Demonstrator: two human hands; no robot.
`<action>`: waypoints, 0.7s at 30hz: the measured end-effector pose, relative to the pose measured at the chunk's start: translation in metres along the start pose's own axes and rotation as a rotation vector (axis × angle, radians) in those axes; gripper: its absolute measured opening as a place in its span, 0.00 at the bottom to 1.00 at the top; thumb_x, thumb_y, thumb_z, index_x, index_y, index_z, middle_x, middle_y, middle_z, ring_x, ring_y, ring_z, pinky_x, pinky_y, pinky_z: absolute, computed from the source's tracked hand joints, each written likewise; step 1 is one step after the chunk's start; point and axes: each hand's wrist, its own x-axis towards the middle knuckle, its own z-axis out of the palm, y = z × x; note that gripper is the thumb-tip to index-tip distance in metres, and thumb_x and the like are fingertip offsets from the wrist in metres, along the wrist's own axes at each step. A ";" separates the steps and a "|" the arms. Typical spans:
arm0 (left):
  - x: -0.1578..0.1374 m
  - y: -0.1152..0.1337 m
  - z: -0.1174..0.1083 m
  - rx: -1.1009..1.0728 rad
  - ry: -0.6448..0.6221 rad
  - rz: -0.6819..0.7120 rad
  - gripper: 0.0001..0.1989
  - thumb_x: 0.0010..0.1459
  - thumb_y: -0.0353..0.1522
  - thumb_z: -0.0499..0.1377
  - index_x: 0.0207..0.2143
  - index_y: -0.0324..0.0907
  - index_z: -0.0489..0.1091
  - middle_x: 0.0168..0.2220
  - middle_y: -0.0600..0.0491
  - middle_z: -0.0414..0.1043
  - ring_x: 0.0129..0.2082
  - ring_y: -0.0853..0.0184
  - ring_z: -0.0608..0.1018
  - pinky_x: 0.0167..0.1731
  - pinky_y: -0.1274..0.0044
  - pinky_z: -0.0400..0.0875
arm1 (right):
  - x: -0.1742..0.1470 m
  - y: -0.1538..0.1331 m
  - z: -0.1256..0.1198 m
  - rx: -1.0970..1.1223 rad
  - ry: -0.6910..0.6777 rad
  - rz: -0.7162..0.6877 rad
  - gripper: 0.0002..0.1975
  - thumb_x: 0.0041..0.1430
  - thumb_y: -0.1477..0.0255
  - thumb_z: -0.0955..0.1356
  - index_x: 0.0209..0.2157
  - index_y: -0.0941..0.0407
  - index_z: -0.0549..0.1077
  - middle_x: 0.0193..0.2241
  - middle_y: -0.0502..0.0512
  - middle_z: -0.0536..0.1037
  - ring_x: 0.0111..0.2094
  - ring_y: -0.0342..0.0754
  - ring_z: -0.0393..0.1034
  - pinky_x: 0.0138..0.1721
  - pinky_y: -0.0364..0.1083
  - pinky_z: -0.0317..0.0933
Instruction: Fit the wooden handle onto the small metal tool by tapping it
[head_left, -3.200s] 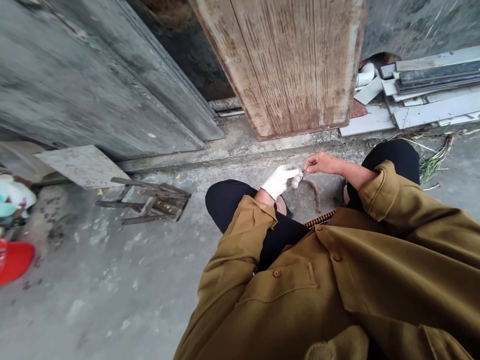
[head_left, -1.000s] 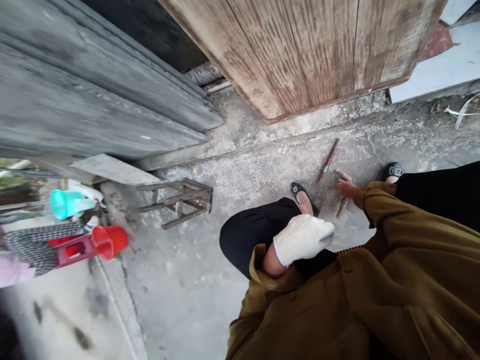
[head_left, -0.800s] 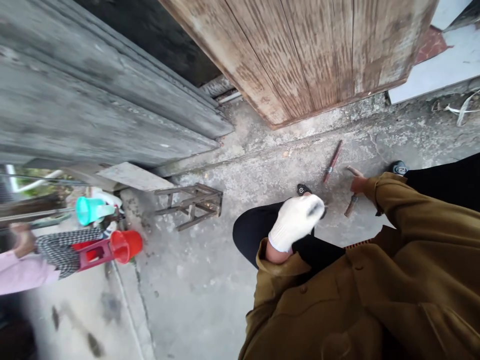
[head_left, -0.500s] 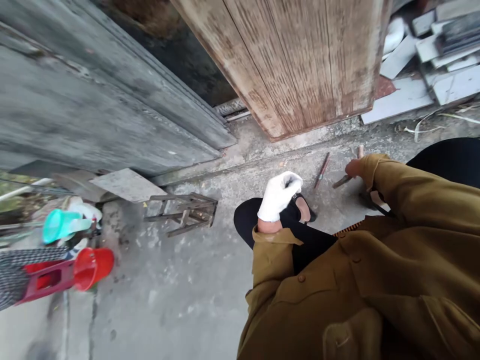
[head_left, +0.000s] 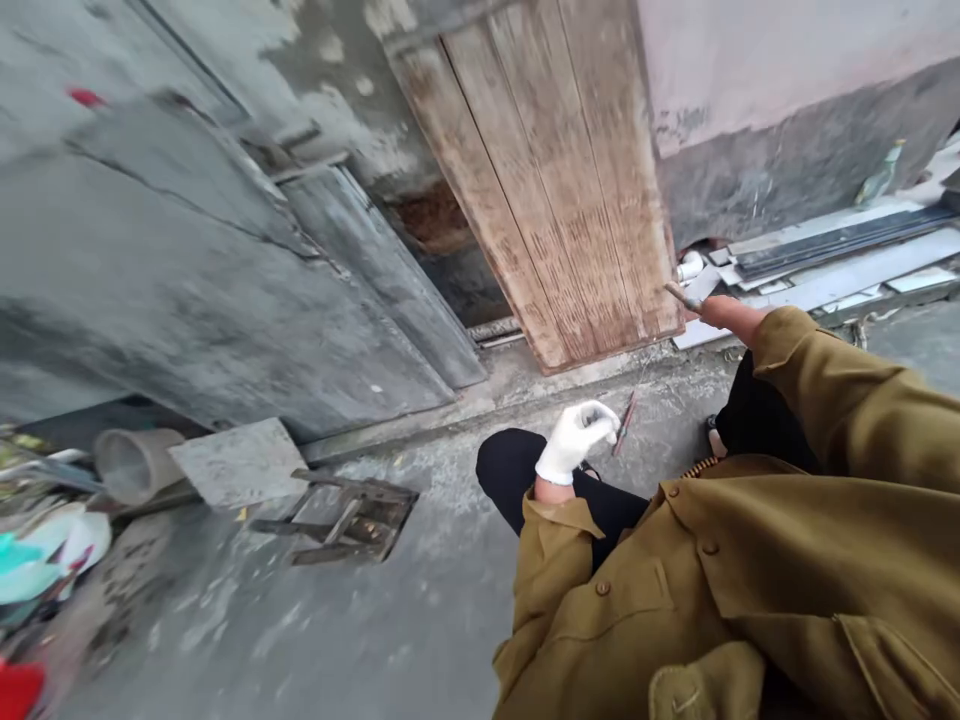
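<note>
My right hand [head_left: 726, 312] is bare and closed around a short stick-like tool [head_left: 679, 295]. It is raised in front of the lower right edge of a worn plank door panel [head_left: 592, 230]. The tool's kind is hard to make out. My left hand [head_left: 576, 440], in a white glove, hovers over my bent left knee. Its fingers are curled toward the thumb, and nothing shows between them. A thin reddish-brown rod [head_left: 624, 424] lies on the concrete just beyond the gloved fingers.
A small wooden stool [head_left: 349, 515] lies tipped to the left. Near it are a flat board [head_left: 238, 462] and a grey bucket [head_left: 136, 465]. A grey slab wall [head_left: 225, 300] stands at the left. Stacked tiles [head_left: 832, 255] and a glass bottle [head_left: 881, 175] are at the right.
My right hand has lifted the tool from near the ground up to the door panel's edge. The view has tilted upward and shifted. My left hand stays curled over the knee.
</note>
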 end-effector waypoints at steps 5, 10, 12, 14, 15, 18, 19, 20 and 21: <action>-0.003 -0.030 0.014 0.087 -0.092 -0.063 0.07 0.52 0.32 0.59 0.31 0.35 0.71 0.24 0.52 0.72 0.24 0.70 0.73 0.29 0.79 0.68 | -0.007 -0.020 -0.072 0.015 0.088 0.029 0.11 0.59 0.74 0.67 0.43 0.63 0.71 0.30 0.61 0.76 0.27 0.44 0.68 0.30 0.43 0.58; 0.019 -0.065 0.020 0.294 -0.037 -0.116 0.05 0.50 0.31 0.57 0.26 0.37 0.68 0.21 0.54 0.70 0.22 0.70 0.72 0.25 0.79 0.65 | -0.041 -0.044 -0.147 0.155 0.075 -0.161 0.12 0.61 0.71 0.66 0.46 0.59 0.69 0.28 0.54 0.73 0.24 0.41 0.65 0.30 0.43 0.59; 0.029 -0.073 0.024 0.338 -0.017 -0.131 0.05 0.49 0.31 0.57 0.26 0.37 0.68 0.21 0.55 0.69 0.23 0.69 0.73 0.27 0.79 0.66 | -0.065 -0.057 -0.170 0.184 0.016 -0.190 0.12 0.61 0.67 0.68 0.44 0.58 0.70 0.28 0.54 0.73 0.25 0.42 0.66 0.31 0.43 0.61; 0.037 -0.078 0.030 0.362 0.013 -0.135 0.05 0.49 0.31 0.56 0.26 0.37 0.68 0.21 0.55 0.69 0.23 0.69 0.73 0.27 0.79 0.66 | -0.092 -0.072 -0.185 0.173 -0.004 -0.203 0.16 0.59 0.60 0.68 0.41 0.58 0.71 0.29 0.56 0.73 0.27 0.43 0.67 0.31 0.43 0.62; 0.040 -0.079 0.034 0.372 0.015 -0.120 0.05 0.50 0.31 0.56 0.27 0.37 0.69 0.22 0.54 0.70 0.23 0.69 0.73 0.28 0.79 0.66 | -0.105 -0.080 -0.188 0.173 0.004 -0.213 0.18 0.59 0.57 0.68 0.40 0.57 0.72 0.29 0.56 0.73 0.27 0.43 0.67 0.32 0.43 0.62; 0.045 -0.079 0.050 0.443 0.046 -0.010 0.07 0.51 0.32 0.56 0.29 0.37 0.71 0.25 0.53 0.73 0.27 0.68 0.74 0.32 0.78 0.67 | -0.137 -0.103 -0.186 0.205 0.071 -0.319 0.20 0.61 0.53 0.64 0.40 0.56 0.71 0.27 0.55 0.72 0.25 0.43 0.65 0.30 0.43 0.61; 0.046 -0.079 0.055 0.473 0.075 0.028 0.08 0.52 0.32 0.56 0.29 0.37 0.72 0.27 0.52 0.74 0.29 0.68 0.74 0.34 0.78 0.67 | -0.146 -0.109 -0.183 0.213 0.088 -0.366 0.20 0.61 0.53 0.64 0.40 0.55 0.71 0.26 0.54 0.71 0.24 0.42 0.64 0.29 0.43 0.60; 0.046 -0.079 0.061 0.498 0.110 0.055 0.09 0.53 0.33 0.55 0.30 0.37 0.72 0.29 0.51 0.75 0.31 0.67 0.74 0.35 0.78 0.67 | -0.153 -0.115 -0.179 0.226 0.105 -0.411 0.20 0.61 0.52 0.64 0.39 0.55 0.71 0.24 0.53 0.70 0.23 0.42 0.63 0.28 0.43 0.59; 0.046 -0.079 0.066 0.516 0.142 0.070 0.10 0.54 0.34 0.55 0.31 0.37 0.73 0.30 0.51 0.75 0.32 0.67 0.75 0.36 0.78 0.67 | -0.159 -0.119 -0.175 0.235 0.107 -0.454 0.20 0.61 0.52 0.64 0.39 0.55 0.70 0.24 0.52 0.70 0.23 0.42 0.62 0.28 0.43 0.58</action>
